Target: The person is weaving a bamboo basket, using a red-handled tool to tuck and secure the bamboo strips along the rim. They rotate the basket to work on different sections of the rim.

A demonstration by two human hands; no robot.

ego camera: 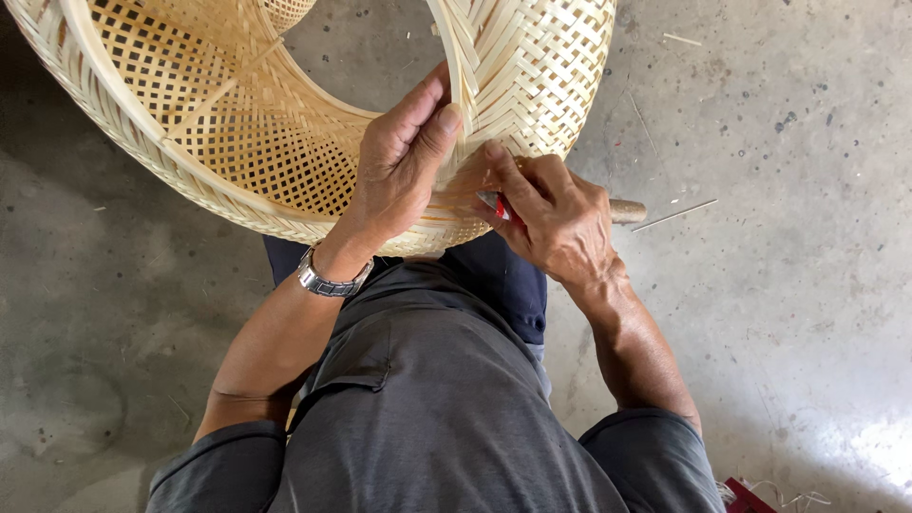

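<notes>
Your grey shirt [427, 418] fills the bottom of the view, with the woven bamboo basket [285, 123] propped against your lap above it, tipped on its side so its open mouth faces up and to the left. That tilt brings the rim close to both hands. Your left hand [404, 157] pinches the rim's upright strips [461, 66] between thumb and fingers, seemingly to steady them. Your right hand [556, 223] is closed around a small red-handled tool [496, 203] pressed to the weave; its wooden end [627, 211] sticks out rightward, so its long axis runs roughly level across the concrete floor [779, 285].
</notes>
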